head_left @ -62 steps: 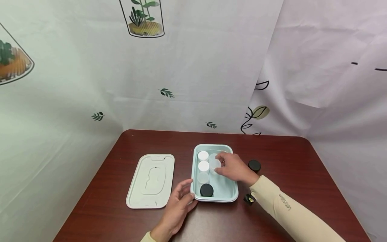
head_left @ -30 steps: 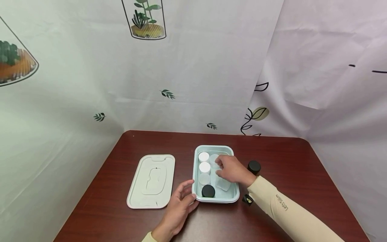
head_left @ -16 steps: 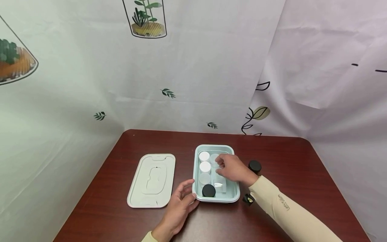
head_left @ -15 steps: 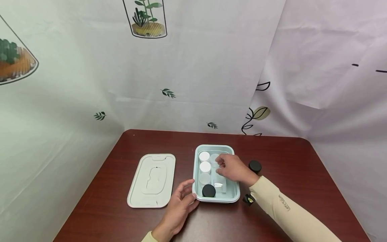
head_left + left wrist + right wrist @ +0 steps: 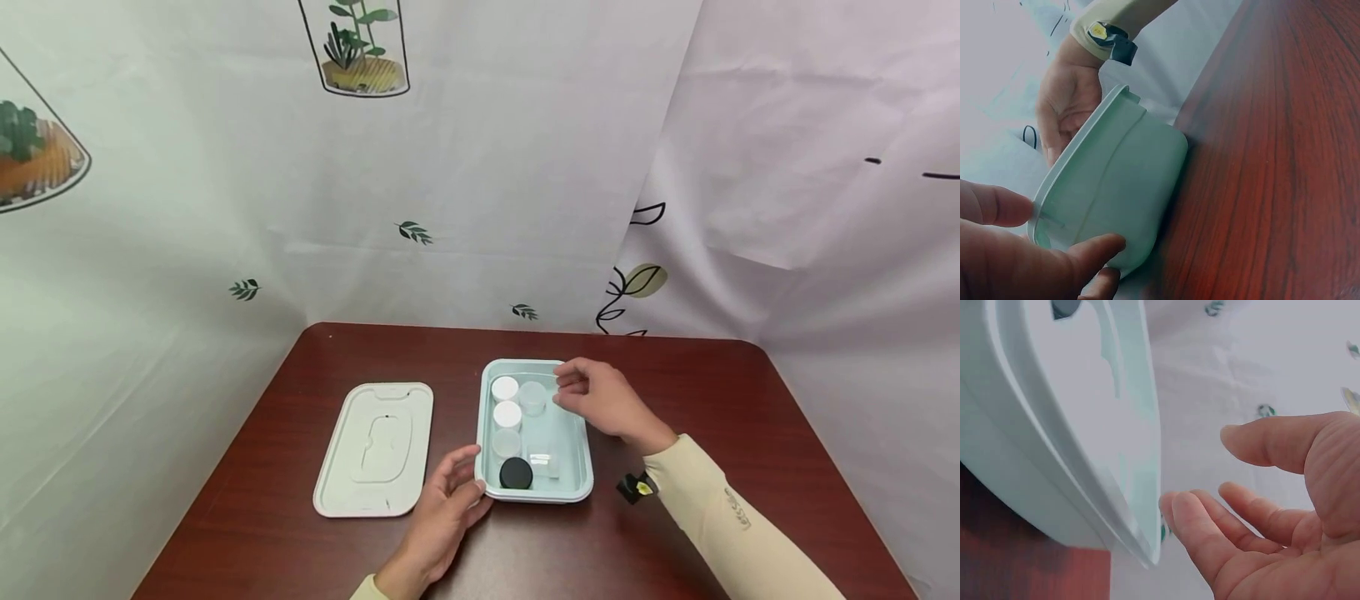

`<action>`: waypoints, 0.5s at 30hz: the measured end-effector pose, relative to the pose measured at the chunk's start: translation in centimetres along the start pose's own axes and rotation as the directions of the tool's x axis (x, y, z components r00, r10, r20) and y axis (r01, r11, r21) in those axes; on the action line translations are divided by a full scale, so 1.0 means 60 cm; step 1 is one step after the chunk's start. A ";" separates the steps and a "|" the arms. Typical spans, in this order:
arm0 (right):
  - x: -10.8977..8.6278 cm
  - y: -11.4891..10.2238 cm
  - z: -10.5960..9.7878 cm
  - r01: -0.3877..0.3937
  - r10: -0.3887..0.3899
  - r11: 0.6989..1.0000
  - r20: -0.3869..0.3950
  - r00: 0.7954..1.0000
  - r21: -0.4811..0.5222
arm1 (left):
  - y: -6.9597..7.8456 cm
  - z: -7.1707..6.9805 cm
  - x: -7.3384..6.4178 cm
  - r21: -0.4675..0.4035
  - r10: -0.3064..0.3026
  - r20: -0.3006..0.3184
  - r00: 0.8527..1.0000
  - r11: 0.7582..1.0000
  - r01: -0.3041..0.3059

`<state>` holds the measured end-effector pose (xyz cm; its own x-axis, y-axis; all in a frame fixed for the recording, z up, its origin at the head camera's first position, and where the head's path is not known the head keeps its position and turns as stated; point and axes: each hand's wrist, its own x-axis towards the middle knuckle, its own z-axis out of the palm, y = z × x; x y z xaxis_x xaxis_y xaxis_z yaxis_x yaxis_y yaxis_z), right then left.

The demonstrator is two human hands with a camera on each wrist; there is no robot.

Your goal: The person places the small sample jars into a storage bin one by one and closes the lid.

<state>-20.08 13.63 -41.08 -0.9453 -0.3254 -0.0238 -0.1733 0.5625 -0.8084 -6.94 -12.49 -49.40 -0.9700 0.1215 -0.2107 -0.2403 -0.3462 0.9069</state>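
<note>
My left hand [image 5: 438, 517] grips the near left corner of a pale blue plastic tub [image 5: 566, 487], its fingers [image 5: 1100, 247] against the outer wall. Inside along the left stand a white-topped jar [image 5: 505, 388], a second white-topped jar [image 5: 507, 414], a translucent round jar [image 5: 506, 442] and a black-topped jar [image 5: 516, 473]. Another translucent round jar [image 5: 532, 397] stands to their right at the far end. A clear, boxy piece [image 5: 543, 464] lies toward the near end. Just over the tub's right rim is my right hand [image 5: 607, 400], thumb and fingers apart, holding nothing.
A flat white lid [image 5: 375, 450] lies on the dark red table [image 5: 262, 500] to the left of the tub. A patterned cloth [image 5: 487, 167] hangs behind the table. The right forearm covers part of the table's right side.
My right hand has lifted off the tub's middle and moved right and away to its right rim. The boxy clear piece, earlier askew, now lies straighter. The left hand keeps its place.
</note>
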 end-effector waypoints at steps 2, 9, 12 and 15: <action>-0.004 0.004 -0.011 -0.016 0.016 1.000 -0.016 1.000 0.022 | -0.001 0.000 0.000 -0.001 0.000 0.000 1.000 1.000 0.000; -0.022 0.025 -0.042 -0.045 0.052 0.995 -0.076 0.996 0.090 | -0.002 0.001 0.000 0.003 0.000 0.001 1.000 1.000 0.000; -0.031 0.034 -0.049 -0.049 0.058 0.993 -0.081 0.995 0.109 | -0.001 0.001 0.000 0.012 0.001 0.002 1.000 1.000 -0.001; -0.039 0.044 -0.057 -0.052 0.064 0.991 -0.093 0.994 0.127 | 0.000 0.002 0.000 0.014 -0.001 0.002 1.000 1.000 0.001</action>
<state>-19.27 18.46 -41.15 -0.9760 -0.2166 -0.0207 -0.0876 0.4780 -0.8740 -6.92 -12.38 -49.38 -0.9697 0.1235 -0.2107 -0.2405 -0.3326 0.9119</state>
